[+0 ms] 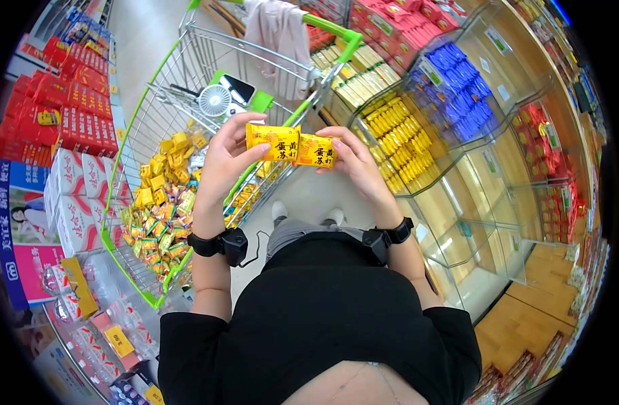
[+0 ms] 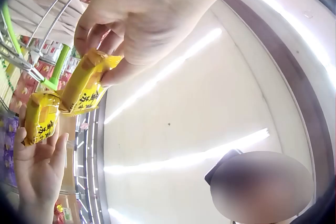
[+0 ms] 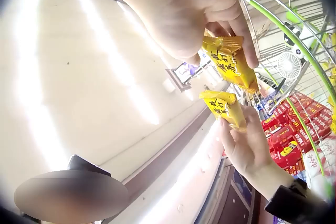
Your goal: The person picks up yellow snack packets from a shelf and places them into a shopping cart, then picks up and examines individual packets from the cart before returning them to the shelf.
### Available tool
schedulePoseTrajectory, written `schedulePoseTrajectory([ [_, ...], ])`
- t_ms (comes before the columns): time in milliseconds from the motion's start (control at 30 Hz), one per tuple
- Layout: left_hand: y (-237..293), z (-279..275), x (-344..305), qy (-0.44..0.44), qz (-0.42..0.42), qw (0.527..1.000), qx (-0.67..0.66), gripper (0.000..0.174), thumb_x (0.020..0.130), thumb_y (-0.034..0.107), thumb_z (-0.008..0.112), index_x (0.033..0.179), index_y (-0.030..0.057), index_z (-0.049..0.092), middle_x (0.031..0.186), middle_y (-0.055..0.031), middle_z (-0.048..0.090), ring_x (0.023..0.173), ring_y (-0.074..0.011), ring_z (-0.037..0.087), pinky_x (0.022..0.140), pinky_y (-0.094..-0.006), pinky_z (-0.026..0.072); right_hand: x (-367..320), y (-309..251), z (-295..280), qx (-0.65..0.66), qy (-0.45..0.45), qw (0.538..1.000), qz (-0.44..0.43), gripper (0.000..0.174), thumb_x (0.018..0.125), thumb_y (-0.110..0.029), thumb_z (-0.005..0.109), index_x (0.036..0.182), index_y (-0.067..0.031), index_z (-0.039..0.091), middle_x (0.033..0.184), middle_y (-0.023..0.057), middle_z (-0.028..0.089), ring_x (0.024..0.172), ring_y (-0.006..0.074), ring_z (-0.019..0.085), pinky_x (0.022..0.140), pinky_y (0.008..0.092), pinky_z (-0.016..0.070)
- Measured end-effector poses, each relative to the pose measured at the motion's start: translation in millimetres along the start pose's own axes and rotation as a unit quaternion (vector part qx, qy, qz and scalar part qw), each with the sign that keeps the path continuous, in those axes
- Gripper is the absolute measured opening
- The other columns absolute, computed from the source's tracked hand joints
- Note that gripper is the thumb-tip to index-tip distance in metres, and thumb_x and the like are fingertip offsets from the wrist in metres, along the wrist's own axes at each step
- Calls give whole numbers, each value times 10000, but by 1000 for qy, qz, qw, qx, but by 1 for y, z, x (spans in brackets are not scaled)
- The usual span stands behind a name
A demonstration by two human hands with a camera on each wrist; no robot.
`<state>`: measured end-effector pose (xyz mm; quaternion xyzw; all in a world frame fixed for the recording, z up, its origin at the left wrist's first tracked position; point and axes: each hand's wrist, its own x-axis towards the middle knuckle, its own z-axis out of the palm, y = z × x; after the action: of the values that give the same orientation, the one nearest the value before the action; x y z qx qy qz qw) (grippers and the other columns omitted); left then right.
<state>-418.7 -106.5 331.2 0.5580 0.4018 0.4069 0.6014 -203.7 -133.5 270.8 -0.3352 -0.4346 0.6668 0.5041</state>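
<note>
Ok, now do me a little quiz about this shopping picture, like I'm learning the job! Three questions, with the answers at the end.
1. How many yellow packets are being held up?
2. True or false: the round fan is white.
3. Fill in the blank: a pale ____ hangs over the green cart handle.

Key:
1. Two: one in the left hand, one in the right hand.
2. True.
3. Cloth.
</note>
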Motion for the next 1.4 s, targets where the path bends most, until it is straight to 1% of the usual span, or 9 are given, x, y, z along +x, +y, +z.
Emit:
schedulePoseTrajectory([
  [200,-20,47,19,-91,14,996,14,313,732,40,609,1017,26,482,950,-53,547,890,-111,520,773,-238,423,-25,-11,-33,-50,31,998,-17,255,872,-185,436,1086,-47,450,997,51,503,876,123,517,756,255,442],
  [267,-22,66,24,-115,0,993,14,327,716,7,612,1017,21,483,990,-66,528,913,-135,520,789,-257,439,-35,-18,-38,-57,35,996,-61,314,831,-158,516,1111,-49,425,1016,47,497,889,115,509,788,244,411],
  [433,-34,108,44,-161,17,986,30,309,716,11,611,1004,28,498,991,-51,507,921,-132,500,762,-248,447,-57,-26,-64,-58,73,994,-58,448,751,-131,625,1132,-57,400,1032,60,494,923,118,507,794,249,418],
  [533,-36,132,57,-153,67,978,122,274,697,84,634,953,50,544,940,-48,502,889,-150,508,757,-258,417,-71,-31,-77,-93,123,985,-74,482,710,-117,663,1116,-68,409,1031,59,497,927,129,514,793,256,421],
  [833,-54,195,91,-288,155,932,154,301,687,110,652,967,67,553,987,-56,442,914,-150,471,730,-251,418,-108,-37,-104,-107,268,950,-115,477,693,-102,667,1101,-73,421,1009,48,504,897,130,527,777,260,428],
  [967,-60,216,106,-339,146,919,138,364,686,113,651,1026,75,528,1014,-54,442,916,-151,468,738,-253,413,-116,-38,-117,-112,320,932,-130,472,689,-89,667,1096,-78,427,1006,47,507,892,125,528,780,259,422],
  [1067,-61,229,119,-379,77,917,95,527,710,74,633,1181,52,395,1097,-55,437,992,-144,442,827,-290,377,-118,-44,-129,-142,341,920,-135,473,682,-78,666,1092,-74,430,1016,49,502,900,130,525,785,264,419],
  [1200,-63,245,141,-399,71,907,111,486,714,159,644,1149,69,448,1044,-72,501,953,-155,481,792,-284,402,-110,-51,-148,-193,370,892,-174,519,671,-53,657,1126,-78,408,1034,76,478,924,143,516,792,273,418],
  [1400,-66,264,178,-425,66,898,98,473,700,169,663,1120,57,474,1001,-70,520,913,-146,497,762,-264,417,-98,-72,-172,-212,404,875,-163,637,655,-35,655,1204,-105,341,982,95,476,920,174,519,796,286,420],
])
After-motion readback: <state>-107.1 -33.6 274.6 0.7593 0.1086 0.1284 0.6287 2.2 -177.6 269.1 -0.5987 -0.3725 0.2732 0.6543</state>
